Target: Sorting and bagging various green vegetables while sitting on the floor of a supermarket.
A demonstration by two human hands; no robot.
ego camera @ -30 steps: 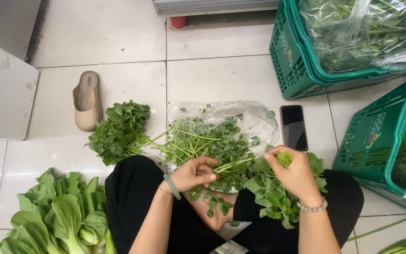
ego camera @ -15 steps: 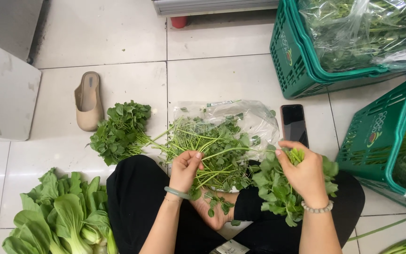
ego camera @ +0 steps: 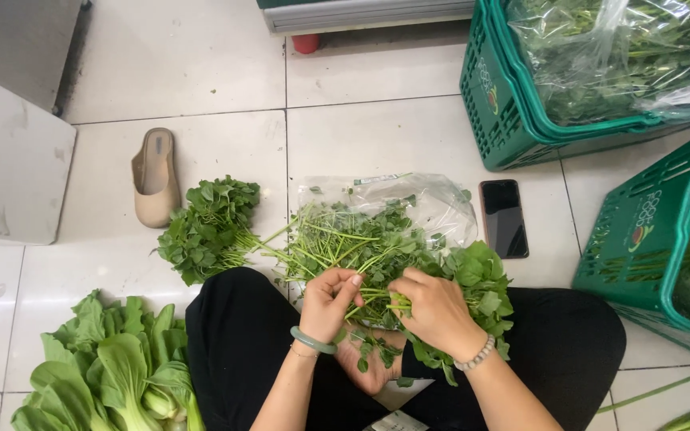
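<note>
I sit cross-legged on a tiled floor. My right hand [ego camera: 434,310] grips a bunch of leafy greens [ego camera: 477,287] by the stems, leaves pointing right. My left hand [ego camera: 331,302], with a green bangle at the wrist, pinches thin stems from the loose pile of greens [ego camera: 345,239] that lies on a clear plastic bag [ego camera: 433,203] in front of my knees. Both hands meet over the pile's near edge.
A sorted bundle of the same greens [ego camera: 205,227] lies to the left, bok choy [ego camera: 109,367] at lower left. A beige slipper [ego camera: 155,177] and a black phone [ego camera: 504,217] rest on the tiles. Two green baskets [ego camera: 505,112] [ego camera: 640,247] of bagged greens stand at right.
My right hand has brought its bunch back left toward the pile. My left hand has shifted right to meet it and now pinches stems.
</note>
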